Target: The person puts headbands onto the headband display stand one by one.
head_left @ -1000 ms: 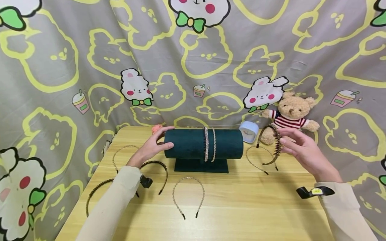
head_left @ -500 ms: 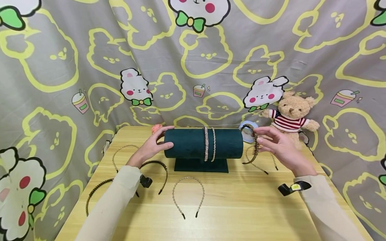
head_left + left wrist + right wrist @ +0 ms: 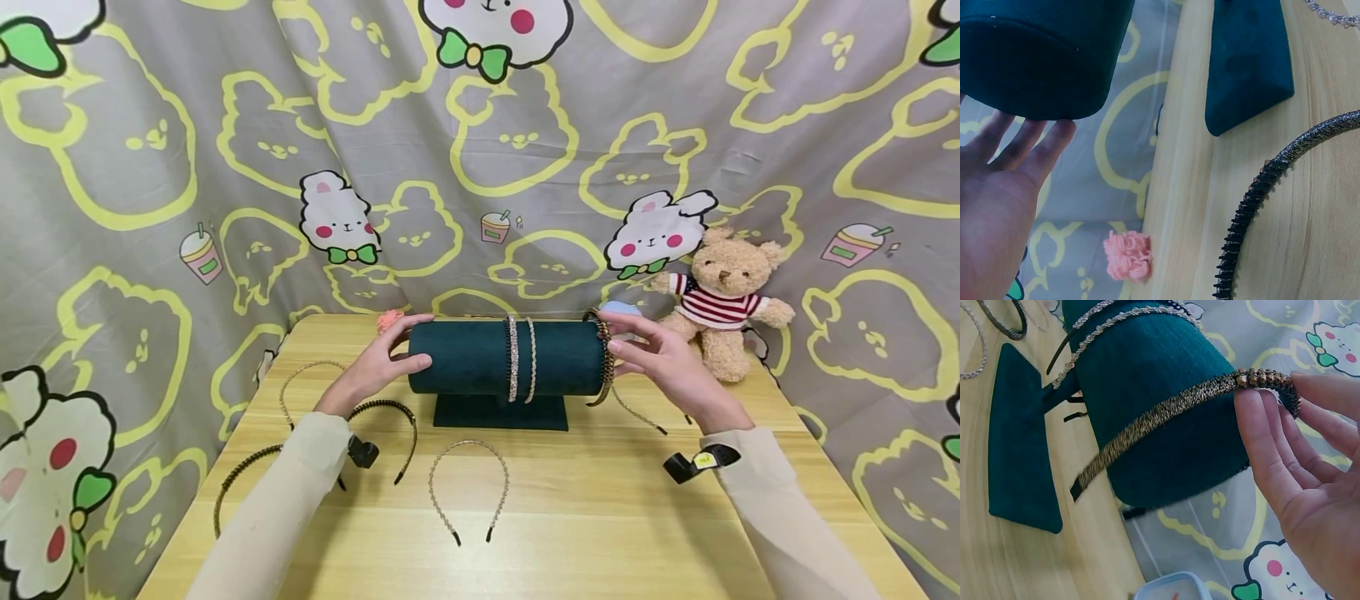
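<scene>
A dark green velvet headband stand point(image 3: 465, 358), a horizontal roll on a flat base, stands mid-table. Two sparkly bands, a wide jewelled headband point(image 3: 513, 358) and a thin braided headband point(image 3: 532, 358), sit round its middle. My left hand point(image 3: 378, 367) holds the roll's left end, thumb in front; in the left wrist view its fingertips point(image 3: 1063, 128) meet the end's edge. My right hand point(image 3: 667, 362) pinches a toothed headband with bronze beads point(image 3: 1166, 412) at its top. The band's arms straddle the roll's right end, their dark tips pointing down past it.
Black toothed headbands, one a beaded headband point(image 3: 415, 433), lie at the left near a thin headband point(image 3: 283, 387). Another thin headband point(image 3: 470, 442) lies in front of the stand. A teddy bear point(image 3: 727, 304), a blue clock point(image 3: 619, 308) and a pink object point(image 3: 1127, 256) stand farther back.
My right hand has carried the beaded headband leftward from beside the bear onto the roll's right end. My left hand and the stand have stayed in place.
</scene>
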The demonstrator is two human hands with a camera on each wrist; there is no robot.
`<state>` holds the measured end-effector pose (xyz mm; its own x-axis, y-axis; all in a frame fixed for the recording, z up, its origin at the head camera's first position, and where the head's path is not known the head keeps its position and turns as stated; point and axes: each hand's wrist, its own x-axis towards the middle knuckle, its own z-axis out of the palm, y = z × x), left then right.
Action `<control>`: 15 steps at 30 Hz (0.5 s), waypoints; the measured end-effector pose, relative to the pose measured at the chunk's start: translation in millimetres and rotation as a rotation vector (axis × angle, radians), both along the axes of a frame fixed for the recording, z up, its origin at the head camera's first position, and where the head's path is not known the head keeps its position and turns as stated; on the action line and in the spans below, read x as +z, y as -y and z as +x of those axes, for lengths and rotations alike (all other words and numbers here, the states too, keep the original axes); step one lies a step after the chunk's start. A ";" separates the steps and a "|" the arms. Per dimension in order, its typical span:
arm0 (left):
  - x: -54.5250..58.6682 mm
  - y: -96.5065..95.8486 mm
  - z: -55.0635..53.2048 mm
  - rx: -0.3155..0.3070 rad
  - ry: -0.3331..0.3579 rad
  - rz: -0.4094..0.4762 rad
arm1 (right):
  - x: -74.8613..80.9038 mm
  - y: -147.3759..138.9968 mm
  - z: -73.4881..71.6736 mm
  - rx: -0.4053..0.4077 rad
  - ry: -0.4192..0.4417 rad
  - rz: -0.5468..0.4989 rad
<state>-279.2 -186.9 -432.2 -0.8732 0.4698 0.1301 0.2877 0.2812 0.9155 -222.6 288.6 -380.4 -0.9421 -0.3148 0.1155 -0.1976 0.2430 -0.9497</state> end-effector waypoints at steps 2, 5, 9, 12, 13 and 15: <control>-0.5 0.2 0.0 0.000 -0.001 -0.002 | 1.3 2.5 -0.6 -0.008 -0.007 0.031; -1.5 0.7 -0.3 0.002 -0.001 -0.005 | 2.8 6.3 -2.2 -0.001 -0.018 0.054; -1.5 -0.1 -0.8 0.002 -0.004 0.001 | 2.7 9.6 -3.1 0.009 -0.039 0.057; -1.7 -0.7 -1.6 0.000 -0.007 0.006 | 0.8 9.8 -3.0 -0.013 -0.078 0.089; -1.8 -0.8 -1.7 0.000 -0.007 0.008 | -0.2 9.6 -3.1 -0.023 -0.096 0.104; -2.1 -0.7 -1.8 -0.001 -0.007 0.008 | -2.9 8.4 -4.2 -0.036 -0.139 0.131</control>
